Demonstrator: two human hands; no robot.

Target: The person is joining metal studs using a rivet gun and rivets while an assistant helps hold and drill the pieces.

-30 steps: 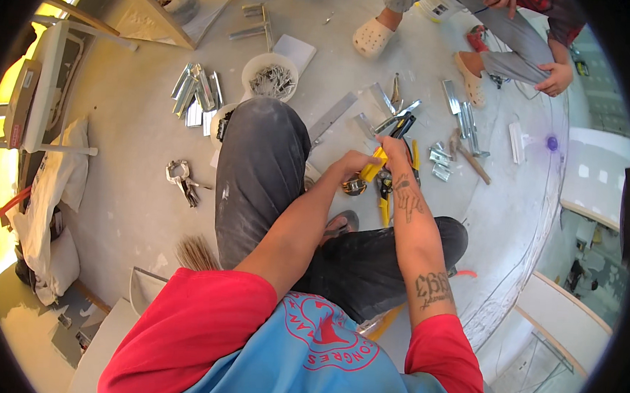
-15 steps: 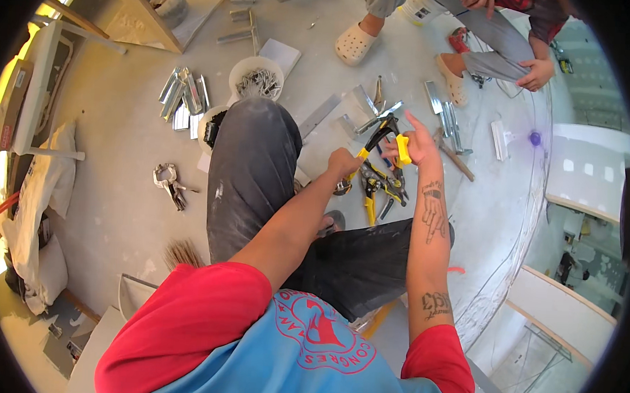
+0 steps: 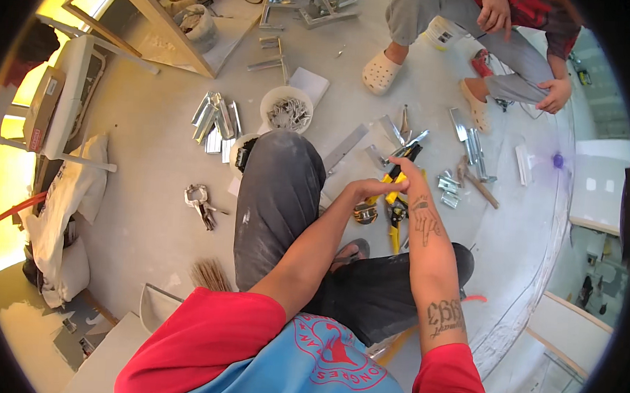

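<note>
In front of my knees, both hands press in on a plier-like tool [image 3: 393, 177] with yellow handles and a black head pointing away from me. My left hand [image 3: 366, 189] lies against the near handle. My right hand [image 3: 411, 175] is on the other side, its fingers partly hidden. The handles are nearly together, and the fingers hide much of them. A yellow-and-black tape measure [image 3: 365, 213] lies just below my left hand. Yellow-handled snips [image 3: 397, 225] are on the floor beside my right forearm. Beyond the tool's head are thin metal pieces [image 3: 388, 133].
A white bucket of small metal parts [image 3: 288, 111] stands beyond my knee. Bundled metal channels [image 3: 216, 118] and a locking clamp [image 3: 201, 204] lie to the left. At right are more channels [image 3: 473, 144] and a hammer [image 3: 483, 186]. Another person's foot [image 3: 385, 72] is ahead.
The tool's handles were spread wide, with my right hand open by one of them. Now my hands are close together and the handles nearly meet. The whole view has shifted.
</note>
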